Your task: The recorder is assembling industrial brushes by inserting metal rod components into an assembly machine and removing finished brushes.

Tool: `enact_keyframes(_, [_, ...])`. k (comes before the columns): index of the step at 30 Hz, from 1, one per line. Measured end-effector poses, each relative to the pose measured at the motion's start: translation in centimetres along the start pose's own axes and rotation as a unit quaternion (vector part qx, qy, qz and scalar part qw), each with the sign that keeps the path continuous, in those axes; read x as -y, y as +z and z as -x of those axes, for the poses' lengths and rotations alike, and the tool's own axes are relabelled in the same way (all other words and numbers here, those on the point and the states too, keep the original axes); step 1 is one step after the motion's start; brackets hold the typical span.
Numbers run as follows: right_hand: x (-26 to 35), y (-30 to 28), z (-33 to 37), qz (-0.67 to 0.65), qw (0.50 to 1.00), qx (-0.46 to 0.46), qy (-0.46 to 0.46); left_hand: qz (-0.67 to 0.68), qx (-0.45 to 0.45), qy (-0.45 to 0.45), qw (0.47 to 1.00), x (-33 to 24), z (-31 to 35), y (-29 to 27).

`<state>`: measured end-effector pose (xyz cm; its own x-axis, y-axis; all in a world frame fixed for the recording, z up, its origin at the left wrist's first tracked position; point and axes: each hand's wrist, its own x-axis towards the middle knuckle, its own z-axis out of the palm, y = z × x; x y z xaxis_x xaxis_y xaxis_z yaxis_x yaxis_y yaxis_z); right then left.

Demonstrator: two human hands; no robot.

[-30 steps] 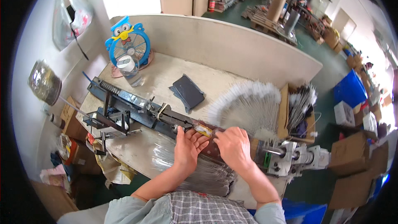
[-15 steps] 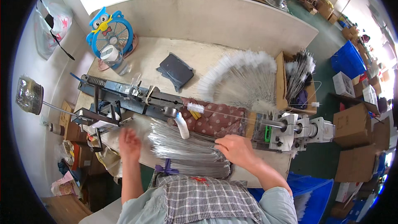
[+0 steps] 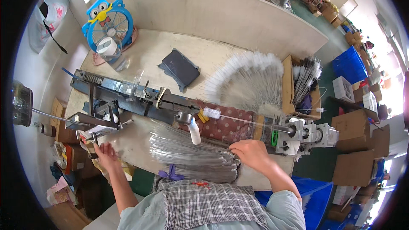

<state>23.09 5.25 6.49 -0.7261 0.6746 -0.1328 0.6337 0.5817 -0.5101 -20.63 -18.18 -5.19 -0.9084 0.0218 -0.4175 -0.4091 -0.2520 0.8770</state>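
My left hand (image 3: 107, 155) is by the machine's left end, fingers partly spread, its fingertips close to a metal lever (image 3: 94, 138); whether they touch it I cannot tell. My right hand (image 3: 252, 154) is closed in a pinch at the right end of a thick bundle of thin silvery wires (image 3: 191, 151). What lies between those fingertips is hidden. Above the bundle, a small white bristle brush (image 3: 211, 113) lies along the machine, its twisted wire stem reaching right toward the spindle (image 3: 292, 130). A white-wrapped handle (image 3: 194, 133) stands out from the machine's middle.
A brown dotted cloth (image 3: 232, 123) lies under the brush stem. Behind it, many white brushes (image 3: 243, 72) are fanned out beside a cardboard box (image 3: 288, 85) of more brushes. A dark flat pad (image 3: 181, 66) and a blue fan (image 3: 111, 30) stand farther back; a blue bin (image 3: 315, 196) is at lower right.
My left hand has moved left and down, toward the lever. My right hand has shifted slightly right along the wire bundle, still pinched. The view has shifted a little.
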Motion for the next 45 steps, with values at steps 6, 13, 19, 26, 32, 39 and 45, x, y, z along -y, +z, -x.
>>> enact_keyframes(6, [-0.9, -0.8, 0.6, 0.024, 1.000, -0.007, -0.004, 0.074, 0.257, -0.238, 0.934, 5.5, 9.5, 6.3])
enact_keyframes(13, [-0.6, -1.1, 2.1, 0.040, 0.998, -0.040, -0.023, -0.141, 0.431, -0.173, 0.874, 7.2, 23.6, 15.4])
enact_keyframes(19, [0.4, 0.0, 1.4, 0.076, 0.995, -0.048, 0.034, 0.132, 0.404, -0.597, 0.681, -1.6, 28.0, 18.7])
enact_keyframes(26, [-0.2, -5.9, 3.4, 0.170, 0.981, -0.090, 0.012, 0.032, 0.443, -0.368, 0.817, -4.1, 23.3, 16.1])
enact_keyframes(32, [-0.5, -12.3, 3.3, 0.055, 0.933, -0.346, 0.085, -0.110, 0.632, -0.238, 0.730, -0.4, 24.9, 15.8])
enact_keyframes(39, [-1.4, -9.3, 0.1, -0.049, 0.960, -0.273, 0.036, -0.371, 0.565, 0.587, 0.446, 8.2, 28.6, 21.9])
enact_keyframes(45, [-4.5, -8.4, -0.6, 0.012, 0.952, -0.306, -0.021, -0.338, 0.587, 0.602, 0.423, 9.0, 27.6, 24.5])
